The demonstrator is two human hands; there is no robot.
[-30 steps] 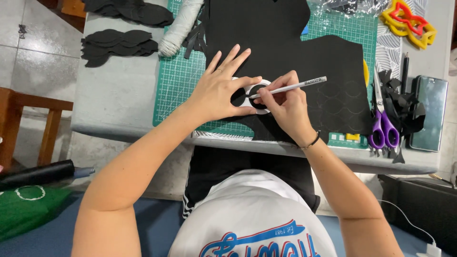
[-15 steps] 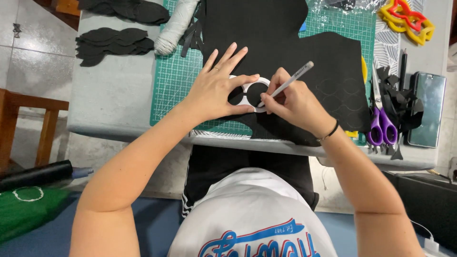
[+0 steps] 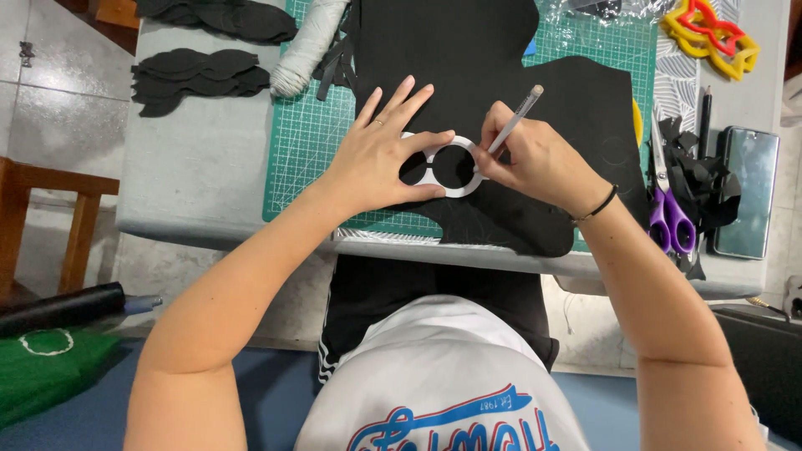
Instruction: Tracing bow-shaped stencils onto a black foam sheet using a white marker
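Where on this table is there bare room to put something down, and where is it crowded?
The grey table is bare left of the green cutting mat, below the stacked black cutouts. The right edge is crowded: purple scissors, black scraps, a phone. The left hand and right hand fill the mat's middle over the black sheet.

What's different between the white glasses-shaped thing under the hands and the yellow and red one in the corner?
The white template is a plain pair of round rings; the yellow and red shapes are wavy-edged and stacked. The white template lies on the black sheet, pressed flat by the left hand while the right hand traces it with a pen; the yellow and red shapes lie untouched at the far right corner. Both are flat cut-outs with holes.
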